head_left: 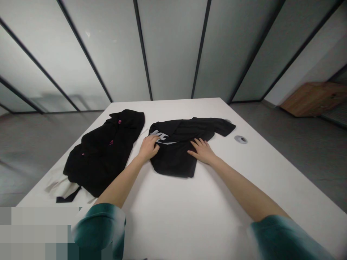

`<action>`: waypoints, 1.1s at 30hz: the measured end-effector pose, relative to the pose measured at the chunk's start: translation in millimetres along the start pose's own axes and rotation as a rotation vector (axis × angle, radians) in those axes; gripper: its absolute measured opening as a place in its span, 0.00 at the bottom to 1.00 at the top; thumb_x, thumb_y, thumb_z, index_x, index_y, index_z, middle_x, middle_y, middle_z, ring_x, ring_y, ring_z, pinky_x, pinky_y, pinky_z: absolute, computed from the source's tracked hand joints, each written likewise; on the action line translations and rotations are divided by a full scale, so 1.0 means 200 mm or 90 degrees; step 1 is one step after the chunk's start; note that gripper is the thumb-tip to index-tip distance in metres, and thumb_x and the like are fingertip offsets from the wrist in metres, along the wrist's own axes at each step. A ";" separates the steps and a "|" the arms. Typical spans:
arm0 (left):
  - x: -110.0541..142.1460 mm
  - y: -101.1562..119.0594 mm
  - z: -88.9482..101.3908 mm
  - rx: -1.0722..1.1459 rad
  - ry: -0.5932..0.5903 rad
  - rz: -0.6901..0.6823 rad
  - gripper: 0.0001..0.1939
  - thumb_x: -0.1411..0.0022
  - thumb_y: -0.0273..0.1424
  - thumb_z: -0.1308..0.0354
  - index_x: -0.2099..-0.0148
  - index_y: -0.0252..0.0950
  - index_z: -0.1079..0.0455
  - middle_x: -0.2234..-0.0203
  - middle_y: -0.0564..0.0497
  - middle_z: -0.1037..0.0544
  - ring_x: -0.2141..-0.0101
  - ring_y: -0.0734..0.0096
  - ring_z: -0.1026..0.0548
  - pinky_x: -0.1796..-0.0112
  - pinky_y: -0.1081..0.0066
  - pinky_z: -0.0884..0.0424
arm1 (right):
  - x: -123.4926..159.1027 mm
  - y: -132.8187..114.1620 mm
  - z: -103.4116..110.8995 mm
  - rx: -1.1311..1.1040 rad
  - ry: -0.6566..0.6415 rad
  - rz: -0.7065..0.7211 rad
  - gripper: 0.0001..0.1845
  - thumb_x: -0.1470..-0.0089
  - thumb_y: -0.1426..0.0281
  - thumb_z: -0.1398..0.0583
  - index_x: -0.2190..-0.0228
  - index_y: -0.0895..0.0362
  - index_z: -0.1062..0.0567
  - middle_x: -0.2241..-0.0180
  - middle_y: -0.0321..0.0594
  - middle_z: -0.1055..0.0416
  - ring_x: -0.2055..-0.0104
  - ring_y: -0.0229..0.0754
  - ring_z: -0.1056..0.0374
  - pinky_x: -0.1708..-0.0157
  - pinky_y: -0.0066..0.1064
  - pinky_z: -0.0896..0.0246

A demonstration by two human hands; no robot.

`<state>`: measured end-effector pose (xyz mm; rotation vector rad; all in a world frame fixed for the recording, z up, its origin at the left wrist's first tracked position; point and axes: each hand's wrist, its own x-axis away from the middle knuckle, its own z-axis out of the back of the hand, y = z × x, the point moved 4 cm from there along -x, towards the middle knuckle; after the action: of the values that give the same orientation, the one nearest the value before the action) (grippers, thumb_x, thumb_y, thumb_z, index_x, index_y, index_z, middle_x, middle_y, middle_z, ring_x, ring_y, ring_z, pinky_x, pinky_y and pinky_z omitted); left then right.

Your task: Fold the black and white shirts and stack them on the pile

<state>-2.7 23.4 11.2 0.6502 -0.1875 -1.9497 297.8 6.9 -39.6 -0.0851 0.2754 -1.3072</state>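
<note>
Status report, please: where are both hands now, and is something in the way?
Left hand on black T-shirt, by white print. Right hand spread on shirt's near edge. Black garment lies left, apart from shirt.

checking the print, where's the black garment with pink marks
In the head view, the black garment with pink marks lies on the left of the white table, beside the left hand and the black T-shirt.

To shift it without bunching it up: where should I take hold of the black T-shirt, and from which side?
Probably the short sleeve of the black T-shirt, pinched from the right: it sticks out flat past the shirt's body, just beyond your right hand.
</note>
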 end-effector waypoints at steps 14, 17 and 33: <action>0.11 0.04 -0.06 0.015 -0.092 0.033 0.12 0.39 0.39 0.41 0.72 0.40 0.34 0.66 0.44 0.23 0.57 0.53 0.26 0.53 0.59 0.35 | 0.00 0.14 0.06 -0.101 0.079 0.013 0.23 0.41 0.56 0.44 0.51 0.56 0.23 0.44 0.51 0.30 0.41 0.56 0.37 0.42 0.47 0.43; 0.13 0.03 -0.06 0.072 -0.064 -0.002 0.09 0.43 0.34 0.40 0.71 0.40 0.38 0.62 0.44 0.23 0.56 0.55 0.27 0.52 0.59 0.35 | 0.06 0.18 0.09 -0.107 0.181 -0.083 0.25 0.40 0.57 0.46 0.48 0.59 0.25 0.46 0.54 0.30 0.43 0.57 0.36 0.43 0.49 0.42; 0.14 -0.10 -0.01 0.590 -0.325 0.260 0.18 0.44 0.41 0.55 0.72 0.38 0.29 0.90 0.53 0.37 0.86 0.68 0.37 0.76 0.67 0.36 | 0.07 0.26 0.08 -0.275 0.158 -0.242 0.11 0.46 0.60 0.44 0.70 0.53 0.26 0.67 0.44 0.25 0.61 0.51 0.31 0.57 0.42 0.37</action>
<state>-26.7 7.4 -7.7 0.5992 -1.4776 -1.5207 353.5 4.7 -36.7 -0.3560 0.7822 -1.6193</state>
